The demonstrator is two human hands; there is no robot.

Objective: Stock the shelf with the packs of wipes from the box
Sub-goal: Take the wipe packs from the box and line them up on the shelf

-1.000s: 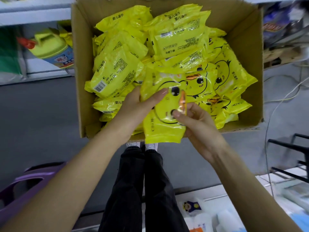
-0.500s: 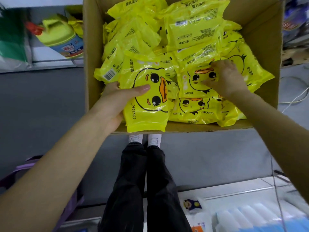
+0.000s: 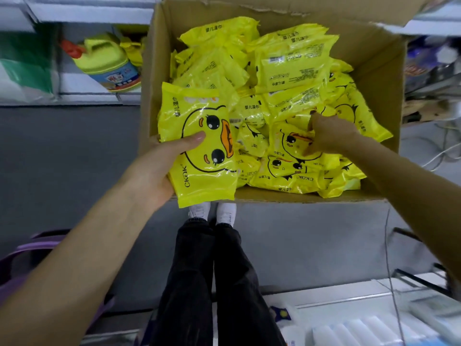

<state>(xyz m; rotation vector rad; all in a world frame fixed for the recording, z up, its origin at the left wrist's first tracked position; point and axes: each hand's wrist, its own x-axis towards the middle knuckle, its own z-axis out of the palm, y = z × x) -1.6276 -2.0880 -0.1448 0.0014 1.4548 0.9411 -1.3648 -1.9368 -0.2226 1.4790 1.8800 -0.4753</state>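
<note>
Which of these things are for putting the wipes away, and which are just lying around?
For the job: cardboard box, packs of wipes inside it, duck pack held by the left hand, right hand in among the packs.

Just lying about: yellow bottle with a red cap, purple basket.

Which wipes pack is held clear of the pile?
The duck-face pack gripped by the left hand, overhanging the box edge; other packs lie inside.

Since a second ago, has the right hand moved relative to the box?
Yes. The right hand left the held pack at the near rim of the box and went deeper in, rightward, where it now grips a second pack.
</note>
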